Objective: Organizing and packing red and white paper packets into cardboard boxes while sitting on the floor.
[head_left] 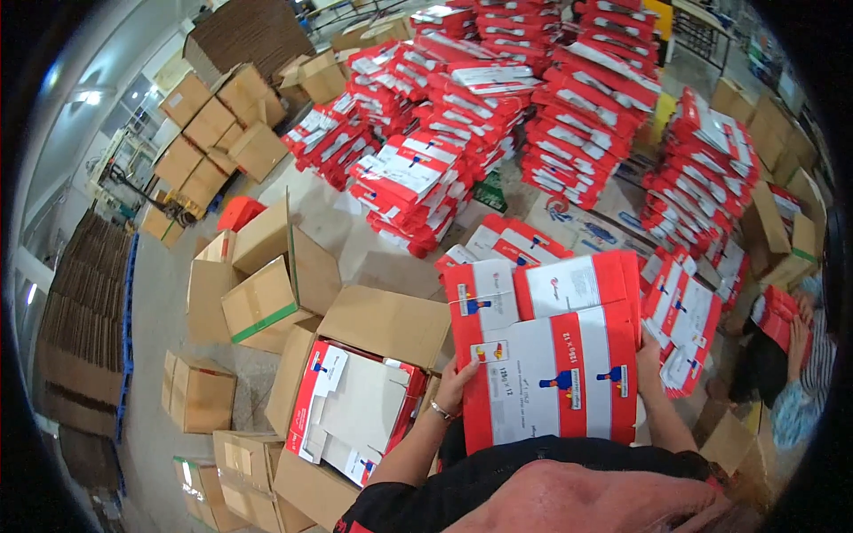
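Note:
A stack of flattened red-and-white printed cartons (524, 382) is held up close to my body, with string visible across its far left part. My left hand (456, 389) grips its left edge, and my right hand (650, 360) holds the right edge. Most of the fingers are hidden under or behind the stack. To my left stands an open brown cardboard box (391, 313), its flaps spread. Inside it lie more flat red-and-white cartons (360, 400). Beyond my bundle, other flat cartons (515, 238) rest in a low pile.
Tall stacks of flat cartons (586, 115) fill the far middle. Open brown boxes (258, 306) and closed ones (197, 391) stand to the left. Flattened brown cardboard (84, 329) is piled at the far left. At the right, another person's hand (798, 336) touches a red carton.

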Motion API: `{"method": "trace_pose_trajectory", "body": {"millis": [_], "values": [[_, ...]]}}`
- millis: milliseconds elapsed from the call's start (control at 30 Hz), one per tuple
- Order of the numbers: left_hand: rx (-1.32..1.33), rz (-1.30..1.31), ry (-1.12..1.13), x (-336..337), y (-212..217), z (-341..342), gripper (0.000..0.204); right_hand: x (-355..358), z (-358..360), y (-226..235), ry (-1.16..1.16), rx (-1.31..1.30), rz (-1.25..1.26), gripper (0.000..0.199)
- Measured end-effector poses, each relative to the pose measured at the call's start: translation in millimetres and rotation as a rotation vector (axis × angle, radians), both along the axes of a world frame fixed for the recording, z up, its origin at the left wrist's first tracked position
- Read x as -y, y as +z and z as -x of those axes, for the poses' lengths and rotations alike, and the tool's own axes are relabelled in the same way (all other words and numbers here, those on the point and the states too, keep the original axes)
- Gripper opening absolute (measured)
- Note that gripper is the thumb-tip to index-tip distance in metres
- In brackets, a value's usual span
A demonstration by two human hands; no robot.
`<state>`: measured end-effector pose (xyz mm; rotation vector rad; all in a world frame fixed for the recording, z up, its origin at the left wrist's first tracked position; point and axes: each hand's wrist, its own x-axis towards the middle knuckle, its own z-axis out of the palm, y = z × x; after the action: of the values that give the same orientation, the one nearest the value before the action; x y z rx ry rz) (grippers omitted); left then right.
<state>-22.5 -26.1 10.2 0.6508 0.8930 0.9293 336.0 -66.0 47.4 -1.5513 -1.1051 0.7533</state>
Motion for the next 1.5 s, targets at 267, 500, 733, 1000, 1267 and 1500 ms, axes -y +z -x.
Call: {"method": "trace_pose_trajectory", "body": {"millis": [267, 500, 733, 1000, 1267, 1500], "values": [[0.043, -0.115, -0.054, 18.2, 43.0, 11.6, 0.045, 33.3, -54.8, 172.8, -0.094, 0.365, -0.204, 0.054], [-0.15, -0.235, -0.207, -2.6, 55.4, -18.6, 0.042, 53.4, -89.5, 363.9, -0.003, 1.622, -0.355, 0.056], [-0.17, -0.159, -0.167, -8.7, 14.7, -45.6, 0.036, -16.4, 61.3, 352.7, 1.169, 1.718, 0.346, 0.05], [0.029, 0.013, -0.401, -19.0, 13.6, -64.3, 0.07, -67.3, 153.5, 129.0, 1.833, 1.436, -0.037, 0.067], [-0.277, -0.455, -0.221, -5.8, 22.5, -28.1, 0.072, -20.6, 84.4, 52.5, 0.601, 0.627, -0.543, 0.062], [-0.545, -0.484, -0.19, -4.5, 20.7, -57.9, 0.111, 109.7, -90.9, -112.9, -0.052, -0.493, 0.346, 0.06]]}}
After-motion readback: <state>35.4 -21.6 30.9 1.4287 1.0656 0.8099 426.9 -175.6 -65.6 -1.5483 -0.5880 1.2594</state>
